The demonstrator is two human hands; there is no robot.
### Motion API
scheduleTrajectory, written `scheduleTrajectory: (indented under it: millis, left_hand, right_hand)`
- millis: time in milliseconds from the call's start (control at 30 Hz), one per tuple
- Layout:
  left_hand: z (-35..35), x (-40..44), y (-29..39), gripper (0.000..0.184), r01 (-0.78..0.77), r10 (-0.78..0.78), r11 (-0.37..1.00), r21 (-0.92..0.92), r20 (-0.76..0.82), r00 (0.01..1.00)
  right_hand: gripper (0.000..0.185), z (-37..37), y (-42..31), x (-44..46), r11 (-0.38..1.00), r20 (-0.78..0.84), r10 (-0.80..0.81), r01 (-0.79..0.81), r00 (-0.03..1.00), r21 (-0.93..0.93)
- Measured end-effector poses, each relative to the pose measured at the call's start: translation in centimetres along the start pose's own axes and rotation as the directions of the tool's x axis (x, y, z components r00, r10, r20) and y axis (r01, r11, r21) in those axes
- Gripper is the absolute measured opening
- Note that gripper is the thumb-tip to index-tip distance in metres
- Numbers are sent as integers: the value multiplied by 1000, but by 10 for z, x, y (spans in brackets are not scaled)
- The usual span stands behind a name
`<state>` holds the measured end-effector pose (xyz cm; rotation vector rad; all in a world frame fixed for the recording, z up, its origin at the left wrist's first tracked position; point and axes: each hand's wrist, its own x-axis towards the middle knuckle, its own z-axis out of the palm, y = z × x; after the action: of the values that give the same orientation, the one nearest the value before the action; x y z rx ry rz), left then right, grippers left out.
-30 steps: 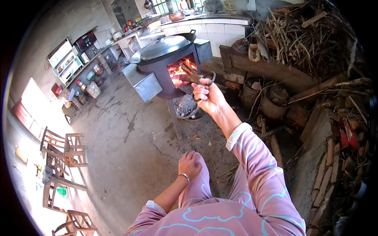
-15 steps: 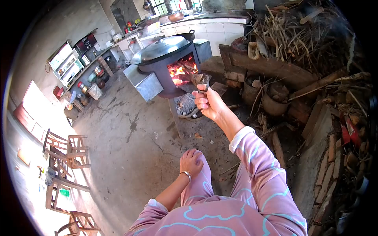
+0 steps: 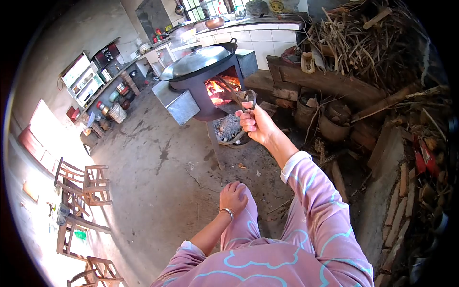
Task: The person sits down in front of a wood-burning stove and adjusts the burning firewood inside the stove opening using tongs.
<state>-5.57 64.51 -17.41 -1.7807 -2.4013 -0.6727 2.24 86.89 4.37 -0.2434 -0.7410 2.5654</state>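
My right hand (image 3: 258,125) is closed around the looped dark handle of metal fire tongs (image 3: 253,96), stretched out in front of the stove (image 3: 203,100). The far end of the tongs is hard to make out against the wood at the stove mouth. Flames and burning wood (image 3: 217,91) glow inside that opening. On top sits a wide wok covered by a domed metal lid (image 3: 201,60). Below the mouth stands a basin of grey ash (image 3: 228,126). My left hand (image 3: 234,195) lies flat on my knee, fingers stretched out, holding nothing.
A heap of dry sticks (image 3: 358,48) is piled at the right, behind a wooden board (image 3: 325,79). Old pots (image 3: 333,126) stand beside the stove. Wooden chairs (image 3: 95,184) line the left side. A tiled counter (image 3: 263,36) runs along the back.
The view has shifted slightly. My right hand still grips the tongs in nearly the same place, and the flames have changed shape. My left hand stays on my knee.
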Motion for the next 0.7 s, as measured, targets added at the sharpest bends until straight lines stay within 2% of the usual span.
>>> scheduleTrajectory:
  millis: [133, 300, 433, 700]
  left_hand:
    - [-5, 1, 2, 36, -1, 1, 1000, -7, -10, 1000]
    - [-2, -1, -1, 35, -7, 7, 1000, -2, -30, 1000]
    - [-5, 2, 2, 33, -7, 7, 1000, -22, -33, 999]
    - [-2, 4, 1, 34, -4, 4, 1000, -28, -14, 1000]
  right_hand:
    - [33, -16, -4, 26, 998, -47, -7, 9, 999, 58]
    - [29, -26, -11, 45, 987, -15, 15, -13, 1000, 159]
    - [39, -18, -15, 47, 990, -27, 7, -3, 1000, 144]
    - [41, 9, -27, 17, 996, 22, 8, -10, 1000, 92]
